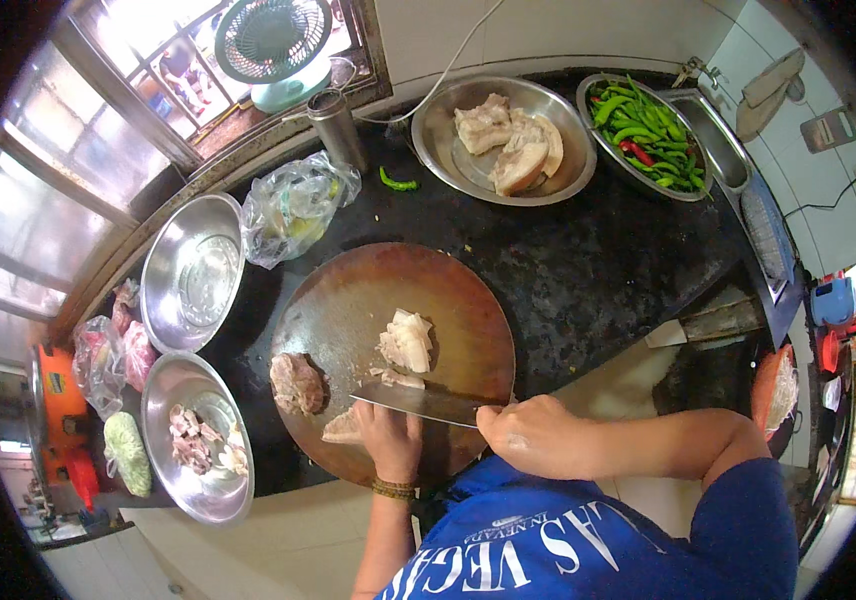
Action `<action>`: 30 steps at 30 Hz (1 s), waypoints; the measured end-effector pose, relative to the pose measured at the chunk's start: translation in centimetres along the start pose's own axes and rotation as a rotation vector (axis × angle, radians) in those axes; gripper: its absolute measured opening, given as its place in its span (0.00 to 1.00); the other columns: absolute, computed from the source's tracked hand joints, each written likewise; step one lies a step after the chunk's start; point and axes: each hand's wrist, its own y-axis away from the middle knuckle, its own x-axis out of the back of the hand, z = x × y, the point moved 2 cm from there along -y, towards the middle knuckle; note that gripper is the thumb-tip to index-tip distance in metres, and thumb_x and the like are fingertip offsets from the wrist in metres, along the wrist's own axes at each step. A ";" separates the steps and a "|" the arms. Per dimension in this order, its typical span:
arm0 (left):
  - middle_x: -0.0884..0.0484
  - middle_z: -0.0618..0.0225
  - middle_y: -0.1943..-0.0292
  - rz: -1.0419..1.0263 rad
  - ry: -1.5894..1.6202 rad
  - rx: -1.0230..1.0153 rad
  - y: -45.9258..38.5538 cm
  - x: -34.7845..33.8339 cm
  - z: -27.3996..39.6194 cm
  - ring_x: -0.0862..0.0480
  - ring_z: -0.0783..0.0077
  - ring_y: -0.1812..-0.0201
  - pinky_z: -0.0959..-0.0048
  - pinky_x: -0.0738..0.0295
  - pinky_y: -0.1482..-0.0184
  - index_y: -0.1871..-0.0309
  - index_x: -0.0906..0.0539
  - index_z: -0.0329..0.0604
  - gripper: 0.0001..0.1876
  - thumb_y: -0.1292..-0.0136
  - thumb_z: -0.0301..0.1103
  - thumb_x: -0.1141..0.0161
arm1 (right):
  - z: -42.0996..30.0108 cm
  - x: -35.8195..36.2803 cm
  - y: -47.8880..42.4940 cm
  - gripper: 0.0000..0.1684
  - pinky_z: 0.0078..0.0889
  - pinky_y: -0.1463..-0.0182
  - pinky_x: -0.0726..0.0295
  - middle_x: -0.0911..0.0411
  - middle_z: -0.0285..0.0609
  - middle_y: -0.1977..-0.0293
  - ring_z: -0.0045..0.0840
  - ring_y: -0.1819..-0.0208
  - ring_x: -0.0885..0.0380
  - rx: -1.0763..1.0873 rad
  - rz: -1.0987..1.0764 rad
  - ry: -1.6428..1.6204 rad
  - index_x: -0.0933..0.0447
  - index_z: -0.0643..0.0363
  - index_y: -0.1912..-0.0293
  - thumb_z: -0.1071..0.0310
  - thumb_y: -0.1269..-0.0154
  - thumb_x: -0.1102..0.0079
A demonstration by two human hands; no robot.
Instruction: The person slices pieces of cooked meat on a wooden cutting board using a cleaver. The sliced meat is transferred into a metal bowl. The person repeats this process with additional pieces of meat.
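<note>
A round wooden chopping board (398, 277) lies before me on the black counter. In my right hand (529, 435) is the handle of a cleaver (428, 401), its blade reaching left across the board. My left hand (390, 435) presses on a piece of pale cooked meat (342, 427), fingertips right beside the blade. Just beyond the blade lies a thin cut slice (398, 377). Further up sits a small heap of sliced fatty meat (406, 341). Another lump of cooked meat (297, 383) rests at the board's left edge.
A steel basin (428, 150) holds large meat pieces; a steel bowl (585, 97) beside it holds green and red chilies. Left of the board are a bare basin (192, 270), a basin (240, 499) with meat pieces, and plastic bags (297, 210). A steel cup (336, 131) stands near the fan (274, 45).
</note>
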 end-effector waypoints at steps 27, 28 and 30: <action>0.25 0.49 0.49 0.007 0.064 0.045 -0.1 1.2 0.6 0.27 0.45 0.46 0.55 0.33 0.43 0.52 0.23 0.38 0.15 0.42 0.29 0.37 | 2.8 -2.8 -7.0 0.08 0.50 0.71 0.19 0.20 0.59 0.76 0.50 0.72 0.17 -0.026 0.109 -0.061 0.30 0.68 0.64 0.72 0.41 0.50; 0.26 0.49 0.48 -0.008 0.081 0.055 0.0 1.2 0.5 0.28 0.45 0.46 0.54 0.33 0.42 0.51 0.24 0.38 0.16 0.43 0.28 0.37 | 2.0 -1.8 -6.1 0.08 0.50 0.71 0.19 0.20 0.59 0.76 0.50 0.72 0.17 -0.012 0.098 -0.030 0.30 0.68 0.64 0.72 0.41 0.50; 0.26 0.49 0.47 -0.031 0.083 0.076 0.2 0.9 0.4 0.28 0.44 0.45 0.53 0.34 0.41 0.49 0.24 0.38 0.19 0.45 0.28 0.36 | 0.1 -0.8 -4.5 0.06 0.46 0.74 0.20 0.21 0.58 0.78 0.47 0.75 0.18 0.062 0.126 0.013 0.31 0.67 0.65 0.74 0.42 0.49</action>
